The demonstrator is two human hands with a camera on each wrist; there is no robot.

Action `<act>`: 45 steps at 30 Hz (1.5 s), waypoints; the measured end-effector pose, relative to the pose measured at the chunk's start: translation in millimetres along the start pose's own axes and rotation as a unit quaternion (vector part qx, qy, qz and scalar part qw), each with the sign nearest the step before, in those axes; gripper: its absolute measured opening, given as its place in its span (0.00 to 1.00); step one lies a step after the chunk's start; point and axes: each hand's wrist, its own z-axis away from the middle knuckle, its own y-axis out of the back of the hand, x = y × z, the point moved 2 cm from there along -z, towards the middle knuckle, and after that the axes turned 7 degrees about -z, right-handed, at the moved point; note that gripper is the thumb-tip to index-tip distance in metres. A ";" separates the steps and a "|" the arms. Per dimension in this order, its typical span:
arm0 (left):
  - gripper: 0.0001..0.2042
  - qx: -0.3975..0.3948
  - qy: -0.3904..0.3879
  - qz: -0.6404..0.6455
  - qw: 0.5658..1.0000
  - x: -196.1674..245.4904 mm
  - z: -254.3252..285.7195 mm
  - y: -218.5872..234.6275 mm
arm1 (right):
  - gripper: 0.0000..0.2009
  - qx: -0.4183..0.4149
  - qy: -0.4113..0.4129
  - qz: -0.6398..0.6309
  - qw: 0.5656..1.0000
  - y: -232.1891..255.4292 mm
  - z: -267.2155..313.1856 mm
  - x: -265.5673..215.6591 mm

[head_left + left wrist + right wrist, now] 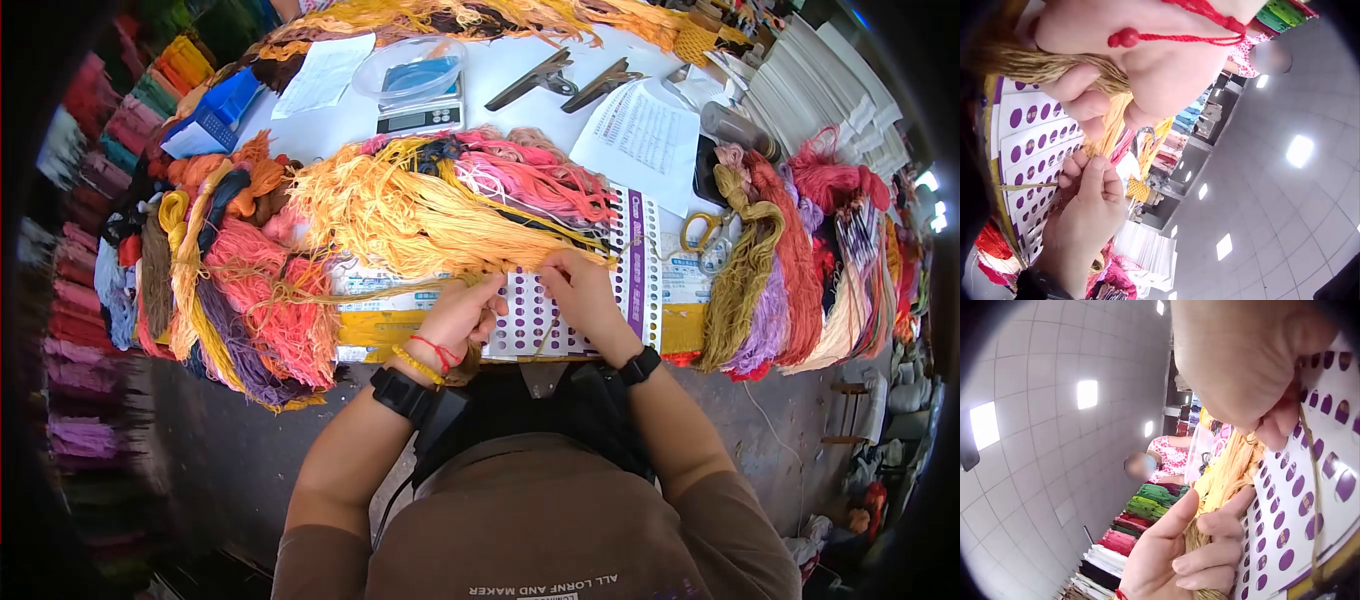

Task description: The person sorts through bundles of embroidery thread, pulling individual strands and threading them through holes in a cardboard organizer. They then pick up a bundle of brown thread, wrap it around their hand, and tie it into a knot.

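The left hand (pixel 462 318) has its fingers curled round a hank of olive-brown thread (pixel 1029 65), which trails to the left in the head view. The right hand (pixel 585 300) pinches an olive strand (pixel 1314 506) at its fingertips; the strand hangs down over white cards with purple-ringed holes (pixel 520 318). Both hands are over these cards, a short gap apart. Just beyond them lies a big pile of pale orange thread (pixel 400 215). In the right wrist view the left hand (pixel 1179 550) grips the hank, fingers wrapped over it.
Coloured thread bundles lie at left (pixel 270 290) and right (pixel 775 260). Behind are a scale (pixel 420 118) with a plastic bowl, two black clips (pixel 535 80), printed sheets (pixel 640 135) and scissors (pixel 700 232). Another person (pixel 1169 456) is across the table.
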 end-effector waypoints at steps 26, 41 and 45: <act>0.06 0.106 -0.169 -0.356 0.913 11.5 -29.4 -13.9 | 0.05 0.062 0.139 0.221 0.963 -21.5 9.5 -12.0; 0.05 0.105 -0.163 -0.214 0.957 7.6 -10.1 19.0 | 0.04 0.005 0.166 0.350 0.922 -20.7 13.6 -17.2; 0.06 0.090 -0.146 -0.118 0.978 14.5 0.9 13.7 | 0.02 -0.017 0.151 0.378 0.913 -17.1 10.9 -20.7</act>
